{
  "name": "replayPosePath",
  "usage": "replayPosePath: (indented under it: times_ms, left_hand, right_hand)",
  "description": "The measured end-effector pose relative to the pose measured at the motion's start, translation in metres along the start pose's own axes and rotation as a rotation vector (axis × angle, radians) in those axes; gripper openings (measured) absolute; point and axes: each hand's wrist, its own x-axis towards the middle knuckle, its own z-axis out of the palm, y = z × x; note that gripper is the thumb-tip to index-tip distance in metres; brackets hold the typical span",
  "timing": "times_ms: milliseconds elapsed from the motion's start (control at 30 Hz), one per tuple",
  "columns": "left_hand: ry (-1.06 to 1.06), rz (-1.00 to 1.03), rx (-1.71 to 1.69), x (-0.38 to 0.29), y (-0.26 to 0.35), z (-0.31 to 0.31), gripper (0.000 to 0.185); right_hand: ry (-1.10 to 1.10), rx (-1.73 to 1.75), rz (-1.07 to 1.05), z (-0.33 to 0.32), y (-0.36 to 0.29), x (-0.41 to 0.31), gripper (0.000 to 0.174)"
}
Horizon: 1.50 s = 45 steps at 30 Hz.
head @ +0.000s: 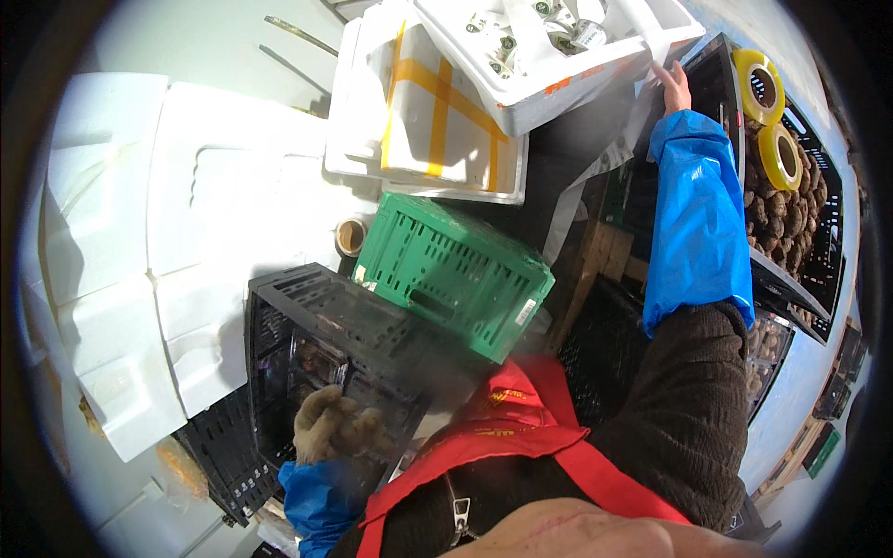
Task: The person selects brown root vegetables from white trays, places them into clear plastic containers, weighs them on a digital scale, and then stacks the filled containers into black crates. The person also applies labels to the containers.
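Note:
My left hand (338,427), in a tan fabric glove, rests at the opening of a black plastic crate (321,293) holding clear-lidded packs; whether it grips one is hidden. My right hand (674,87), bare with a blue oversleeve, is raised at the corner of a white foam box (516,115). It touches a strip of white label backing (645,35) that hangs over the box rim and trails down. Printed labels (586,35) lie inside the box. A green plastic crate (453,279) stands tilted between my arms.
White foam boxes (216,167) are stacked at the left, and a yellow-taped foam box (418,91) stands behind the green crate. Two yellow tape rolls (780,157) sit on a black crate of brown root vegetables (781,216) at the right. A cardboard tube (351,236) is beside the green crate.

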Motion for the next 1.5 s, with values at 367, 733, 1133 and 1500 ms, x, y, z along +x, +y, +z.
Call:
replayPosePath:
  times_ms: [367, 733, 1133, 1500]
  left_hand:
    - [0.007, 0.053, -0.022, 0.003, 0.001, -0.003, 0.027]
    - [-0.251, 0.23, 0.251, 0.007, 0.008, -0.022, 0.031]
    - [-0.355, 0.288, 0.132, 0.004, 0.003, -0.027, 0.028]
    - [-0.355, 0.984, 0.877, 0.003, 0.003, -0.016, 0.025]
  right_hand:
    - [-0.5, 0.331, 0.276, -0.013, -0.061, -0.062, 0.012]
    - [-0.317, 0.564, 0.207, -0.018, -0.172, -0.097, 0.023]
    - [-0.459, 0.319, -0.091, 0.022, -0.283, -0.032, 0.02]
    - [-0.333, 0.476, -0.344, 0.125, -0.272, -0.035, 0.015]
